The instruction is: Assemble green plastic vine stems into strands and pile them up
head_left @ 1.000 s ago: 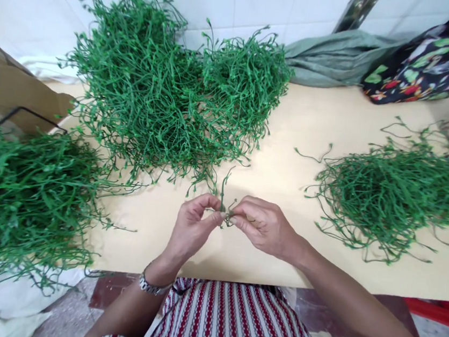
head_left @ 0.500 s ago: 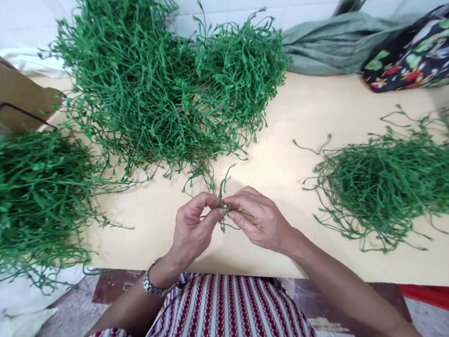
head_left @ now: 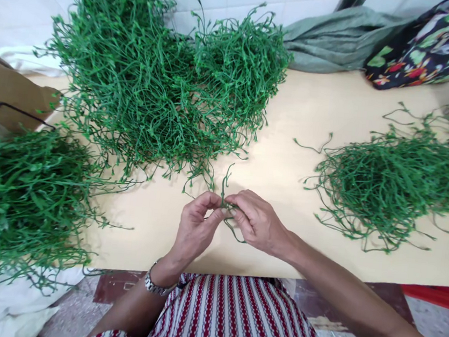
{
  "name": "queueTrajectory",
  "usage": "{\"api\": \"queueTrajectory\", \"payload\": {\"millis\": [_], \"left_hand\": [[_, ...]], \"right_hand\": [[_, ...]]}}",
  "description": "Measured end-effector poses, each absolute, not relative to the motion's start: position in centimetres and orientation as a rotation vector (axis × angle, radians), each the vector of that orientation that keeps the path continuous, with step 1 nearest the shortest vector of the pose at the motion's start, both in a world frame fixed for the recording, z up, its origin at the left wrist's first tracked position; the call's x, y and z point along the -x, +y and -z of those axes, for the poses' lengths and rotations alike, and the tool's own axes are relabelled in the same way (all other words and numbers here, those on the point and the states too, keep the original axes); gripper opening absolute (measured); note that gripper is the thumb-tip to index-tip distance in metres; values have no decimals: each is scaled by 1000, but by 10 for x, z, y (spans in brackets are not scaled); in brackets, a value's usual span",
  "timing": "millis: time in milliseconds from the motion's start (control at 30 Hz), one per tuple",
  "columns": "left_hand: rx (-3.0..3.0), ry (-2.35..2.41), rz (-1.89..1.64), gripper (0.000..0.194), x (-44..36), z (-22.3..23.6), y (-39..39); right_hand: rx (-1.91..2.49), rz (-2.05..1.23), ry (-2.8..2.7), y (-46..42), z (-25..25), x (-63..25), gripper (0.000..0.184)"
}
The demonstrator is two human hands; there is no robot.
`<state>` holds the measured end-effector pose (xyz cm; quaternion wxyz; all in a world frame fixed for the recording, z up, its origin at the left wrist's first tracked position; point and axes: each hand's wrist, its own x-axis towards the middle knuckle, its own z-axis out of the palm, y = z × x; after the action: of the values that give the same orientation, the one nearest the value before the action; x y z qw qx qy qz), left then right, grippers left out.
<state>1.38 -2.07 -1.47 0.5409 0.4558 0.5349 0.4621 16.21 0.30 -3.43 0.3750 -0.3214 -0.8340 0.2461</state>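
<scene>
Over the near part of the tabletop (head_left: pixel 277 169), the left hand (head_left: pixel 196 230) and right hand (head_left: pixel 261 224) both pinch a small green sprig (head_left: pixel 224 182), seemingly partway worked, while the far, left and right green heaps (head_left: pixel 137 83) show no clear finished share.

And here is the green sprig (head_left: pixel 224 190), slim and slightly bent, pinched at its base near the middle of the table's (head_left: pixel 272 179) near edge, its forked tip pointing to the far edge. A thin, curved strand (head_left: pixel 235 231) trails from the pinch towards the near edge; their join is too small to make out. Over at the near left corner, the left heap (head_left: pixel 22 194) sprawls, tangled, spilling past the near edge. The big double mound (head_left: pixel 137 77) rises along the far edge, left of middle, bud-like tips sticking out everywhere. By the right edge lies the flatter right heap (head_left: pixel 397 183), one loose, wavy stem (head_left: pixel 311 147) just beside it.
</scene>
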Motion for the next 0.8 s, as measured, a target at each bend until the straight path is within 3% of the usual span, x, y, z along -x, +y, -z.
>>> {"api": "queueTrajectory", "payload": {"millis": [433,667,800], "left_hand": [[-1412,1324,-786,7,-5,5,-17],[-1725,1119,-458,16,4,-22,-24],[-1853,1001,-362,19,3,-35,-31]], "right_hand": [[869,-230,-2435,0,29,-171,21],[504,-384,-2518,-6,14,-184,21],[435,-522,-2648,-8,-2,-194,8]]}}
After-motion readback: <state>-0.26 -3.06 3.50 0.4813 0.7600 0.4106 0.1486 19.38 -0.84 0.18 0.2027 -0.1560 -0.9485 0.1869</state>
